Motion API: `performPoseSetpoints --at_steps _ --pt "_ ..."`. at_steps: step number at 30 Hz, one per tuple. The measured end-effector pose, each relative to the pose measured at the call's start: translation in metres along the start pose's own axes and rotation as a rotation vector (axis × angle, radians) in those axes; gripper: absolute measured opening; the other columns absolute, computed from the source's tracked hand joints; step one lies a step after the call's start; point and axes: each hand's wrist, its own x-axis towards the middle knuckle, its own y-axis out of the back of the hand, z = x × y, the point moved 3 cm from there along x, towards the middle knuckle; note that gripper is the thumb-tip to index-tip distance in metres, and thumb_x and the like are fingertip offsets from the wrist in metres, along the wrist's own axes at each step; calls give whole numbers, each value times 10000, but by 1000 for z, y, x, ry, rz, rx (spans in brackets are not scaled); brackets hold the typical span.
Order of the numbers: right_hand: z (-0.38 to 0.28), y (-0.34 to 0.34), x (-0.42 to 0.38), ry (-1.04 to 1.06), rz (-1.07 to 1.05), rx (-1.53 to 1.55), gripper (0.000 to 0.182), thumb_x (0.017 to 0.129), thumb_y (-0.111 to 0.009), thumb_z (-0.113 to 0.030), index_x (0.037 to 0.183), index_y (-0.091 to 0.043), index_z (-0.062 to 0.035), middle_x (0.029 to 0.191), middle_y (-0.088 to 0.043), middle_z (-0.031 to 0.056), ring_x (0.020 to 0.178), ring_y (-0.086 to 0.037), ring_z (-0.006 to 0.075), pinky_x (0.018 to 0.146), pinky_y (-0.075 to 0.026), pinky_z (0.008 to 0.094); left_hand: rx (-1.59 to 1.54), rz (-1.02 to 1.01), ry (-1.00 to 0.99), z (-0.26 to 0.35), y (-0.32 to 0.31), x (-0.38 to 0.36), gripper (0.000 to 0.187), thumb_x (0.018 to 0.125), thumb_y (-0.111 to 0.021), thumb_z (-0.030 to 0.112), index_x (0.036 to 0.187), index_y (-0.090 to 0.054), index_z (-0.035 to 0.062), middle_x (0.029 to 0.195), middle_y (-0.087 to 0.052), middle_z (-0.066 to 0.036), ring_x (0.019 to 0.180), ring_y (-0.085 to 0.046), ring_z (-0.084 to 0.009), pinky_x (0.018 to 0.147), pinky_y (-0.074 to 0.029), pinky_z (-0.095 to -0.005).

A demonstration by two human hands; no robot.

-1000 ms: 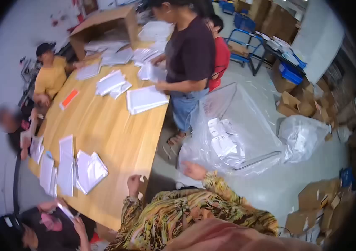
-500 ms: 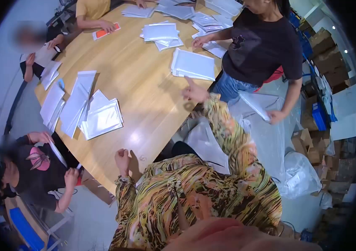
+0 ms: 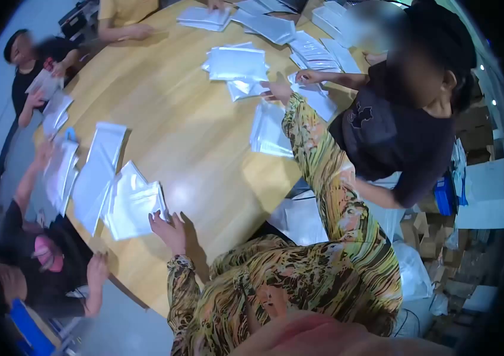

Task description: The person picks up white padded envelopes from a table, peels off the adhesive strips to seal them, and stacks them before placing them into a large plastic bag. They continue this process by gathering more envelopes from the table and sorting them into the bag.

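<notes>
My right hand [image 3: 278, 90] reaches far over the table with fingers stretched out, the tips right at the edge of a stack of flat white plastic-wrapped packs [image 3: 237, 63]. Under my right forearm lies another stack of white packs [image 3: 271, 132], its right part hidden by the patterned sleeve. My left hand [image 3: 170, 233] hovers over the near part of the table, fingers apart and holding nothing. Its fingertips are close to the corner of a fanned pile of shiny white packs [image 3: 134, 207].
The wooden table [image 3: 198, 154] bears more pack piles at its left edge [image 3: 95, 178] and far side [image 3: 270, 26]. A person in a dark shirt [image 3: 394, 136] leans in at the right. Others sit left and far. Cardboard boxes [image 3: 430, 237] stand behind at the right.
My right hand has moved farther across the table to the far stack. My left hand has opened from a closed pose. The person at lower left has reached onto a pile; the orange pack is gone from view.
</notes>
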Motion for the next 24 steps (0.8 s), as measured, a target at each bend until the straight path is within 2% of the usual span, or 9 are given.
performPoseSetpoints --at_steps 10,13,14,15,17,18,21,22,24 --pt "30 113 141 32 395 294 782 759 -634 -132 1292 -78 6 962 -540 154 683 -607 216 519 -498 368 20 -52 -154 68 -54 62 632 817 -553 305 1253 -332 -95 1322 -301 -302 1243 -272 -439 1044 -216 -479" --pt "49 145 146 -76 600 56 836 722 -624 -111 1330 -61 6 956 -547 288 725 -627 277 606 -500 395 369 34 -153 50 -62 55 577 860 -506 333 1279 -366 -38 1355 -339 -236 1283 -271 -379 1048 -211 -484" --pt "61 156 157 14 707 -52 895 705 -630 -113 1346 -26 49 952 -567 277 787 -617 356 767 -461 453 369 66 -166 45 -58 51 559 879 -478 347 1282 -374 -25 1356 -357 -212 1300 -261 -355 1053 -201 -480" --pt "46 162 121 13 710 -43 895 705 -630 -113 1346 -26 49 952 -567 277 787 -617 356 767 -461 453 373 69 -174 47 -34 34 559 879 -478 347 1282 -374 -25 1356 -357 -212 1300 -261 -355 1053 -201 -480" --pt "18 160 73 -17 980 -286 838 710 -621 -170 1344 -139 89 1258 -424 268 1137 -429 420 978 -340 462 297 19 -155 45 -19 21 550 876 -485 333 1282 -378 -21 1358 -355 -213 1296 -266 -356 1059 -188 -479" --pt "37 178 83 256 1024 -328 779 739 -591 -211 1351 -181 43 1347 -320 236 1217 -333 432 1007 -309 467 302 29 -163 43 -16 16 543 874 -487 320 1285 -378 -18 1364 -347 -214 1292 -268 -361 1062 -177 -482" --pt "7 167 38 257 1130 -748 651 766 -566 -282 1269 -362 78 1267 -429 265 1177 -406 425 978 -343 460 309 10 -164 41 -2 7 538 873 -487 308 1286 -377 -19 1369 -339 -215 1289 -270 -366 1061 -173 -486" --pt "17 173 46 246 1113 -759 651 766 -566 -282 1269 -362 78 1267 -429 265 1177 -406 425 978 -343 460 315 -10 -160 39 -6 8 533 872 -488 296 1287 -375 -19 1370 -332 -222 1284 -270 -377 1058 -180 -493" --pt "33 170 74 -260 425 -835 572 787 -555 -364 1118 -519 101 1132 -537 284 1080 -510 409 908 -401 465 329 -28 -160 32 -14 15 530 871 -489 287 1289 -372 -17 1369 -330 -225 1281 -272 -383 1055 -186 -495"
